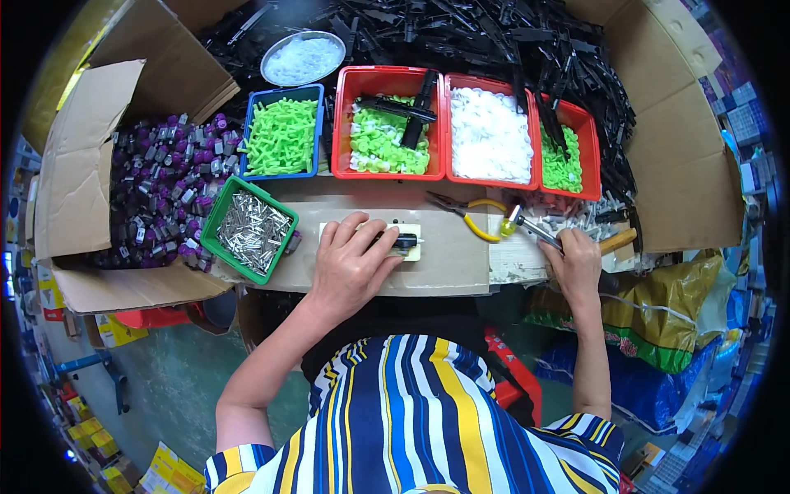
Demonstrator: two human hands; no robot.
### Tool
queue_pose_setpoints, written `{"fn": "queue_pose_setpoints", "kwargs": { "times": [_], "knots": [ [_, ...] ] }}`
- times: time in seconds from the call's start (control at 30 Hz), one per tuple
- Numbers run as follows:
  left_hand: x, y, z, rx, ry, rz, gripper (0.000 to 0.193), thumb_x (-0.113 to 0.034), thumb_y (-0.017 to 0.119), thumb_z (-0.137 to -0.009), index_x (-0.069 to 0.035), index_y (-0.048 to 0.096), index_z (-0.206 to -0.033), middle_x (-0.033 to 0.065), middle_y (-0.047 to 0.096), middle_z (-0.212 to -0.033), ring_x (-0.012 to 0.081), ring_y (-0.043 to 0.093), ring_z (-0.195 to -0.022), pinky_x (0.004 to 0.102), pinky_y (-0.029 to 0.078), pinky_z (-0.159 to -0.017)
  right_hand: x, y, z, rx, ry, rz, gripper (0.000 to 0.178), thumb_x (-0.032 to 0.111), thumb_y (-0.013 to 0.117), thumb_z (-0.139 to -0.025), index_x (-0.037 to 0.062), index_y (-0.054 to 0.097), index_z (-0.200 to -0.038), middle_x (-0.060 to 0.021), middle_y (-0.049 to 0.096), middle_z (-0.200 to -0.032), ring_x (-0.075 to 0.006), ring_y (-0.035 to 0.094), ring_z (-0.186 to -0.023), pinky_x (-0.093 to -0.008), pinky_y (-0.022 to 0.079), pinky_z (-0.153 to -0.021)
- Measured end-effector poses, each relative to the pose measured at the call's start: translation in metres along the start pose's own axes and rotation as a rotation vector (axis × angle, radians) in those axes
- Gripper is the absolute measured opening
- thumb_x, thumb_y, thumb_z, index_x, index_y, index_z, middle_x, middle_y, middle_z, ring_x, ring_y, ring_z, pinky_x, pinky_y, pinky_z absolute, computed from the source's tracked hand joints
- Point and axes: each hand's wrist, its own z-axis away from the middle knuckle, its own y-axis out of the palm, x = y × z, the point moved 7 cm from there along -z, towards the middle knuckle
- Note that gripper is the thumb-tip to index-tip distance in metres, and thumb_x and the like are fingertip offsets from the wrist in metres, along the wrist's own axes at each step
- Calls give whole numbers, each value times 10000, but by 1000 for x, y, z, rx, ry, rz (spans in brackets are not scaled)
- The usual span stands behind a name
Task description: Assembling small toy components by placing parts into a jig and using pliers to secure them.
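Observation:
My left hand [352, 262] is bent over a small cream block [413, 252] on the work surface, its fingers curled against a small black part [405, 240] set in the block. A thin pin-like bit sticks out of the part's right side. Over to the right, my right hand [574, 262] is closed around the metal shaft of a small hammer [535, 230], whose yellow-ended head points left. Between the hands lie yellow-handled pliers [473, 221]. A green tray of metal pins [284, 212] stands left of my left hand.
Along the back are a blue bin [319, 123] of green sticks and red bins [340, 123] of green and white pieces. Black plastic parts [378, 33] heap behind, beside a dish [337, 41]. A cardboard box [78, 198] holds purple-grey pieces. A wooden handle [617, 240] lies right.

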Motion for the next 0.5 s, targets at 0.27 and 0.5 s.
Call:
{"fn": "queue_pose_setpoints", "kwargs": {
  "times": [0.27,0.5],
  "knots": [
    [6,7,-7,100,45,98,289,-78,732,-791,-23,668,-1067,90,640,-1060,277,598,-981,411,469,-844,59,-11,-29,-41,-206,-215,296,184,791,-784,19,623,-963,-144,603,-1047,-336,590,-962,-466,473,-783],
    [19,-16,-20,41,-70,348,297,-5,709,-789,10,679,-1084,131,634,-1035,323,617,-914,396,512,-797,103,29,-63,242,-415,-190,290,204,763,-809,28,627,-996,-135,578,-1059,-312,555,-1054,-436,462,-859]
  ]
}}
